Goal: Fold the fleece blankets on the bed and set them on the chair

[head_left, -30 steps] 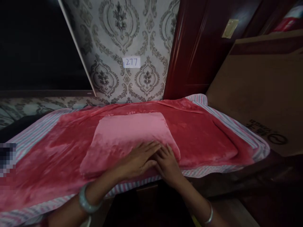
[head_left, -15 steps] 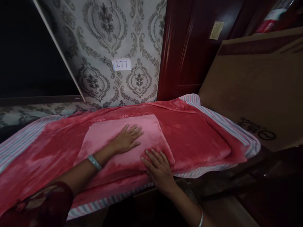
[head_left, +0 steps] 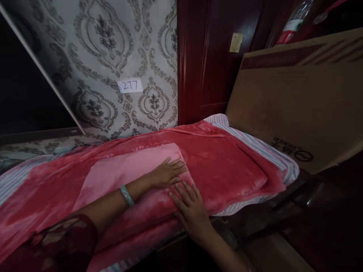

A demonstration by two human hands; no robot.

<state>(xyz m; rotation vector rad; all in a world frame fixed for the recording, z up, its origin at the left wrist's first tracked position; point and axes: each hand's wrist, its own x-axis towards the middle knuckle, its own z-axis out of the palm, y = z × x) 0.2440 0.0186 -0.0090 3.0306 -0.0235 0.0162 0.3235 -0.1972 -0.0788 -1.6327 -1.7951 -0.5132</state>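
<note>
A plush red blanket [head_left: 224, 162] lies spread out, with a lighter pink folded section [head_left: 119, 172] on top of it at the middle. My left hand [head_left: 167, 173] rests flat on the pink section near its right edge, fingers stretched toward the right. Just below it, my right hand [head_left: 191, 211] lies on the front right corner of the fold with its fingers spread. The two hands are close together, and neither grips the cloth. Under the blanket, a striped white, pink and blue cloth [head_left: 255, 141] shows along the edges.
A large cardboard box [head_left: 283, 94] leans at the right, with a bottle [head_left: 293, 24] behind it. A dark screen [head_left: 31, 87] stands at the left. Patterned wallpaper [head_left: 127, 49] with a "277" label [head_left: 130, 85] and a dark red door [head_left: 210, 56] are at the back.
My left hand has slid right across the pink section, closer to my right hand. My right hand stays at the front right corner. The view has shifted to the right.
</note>
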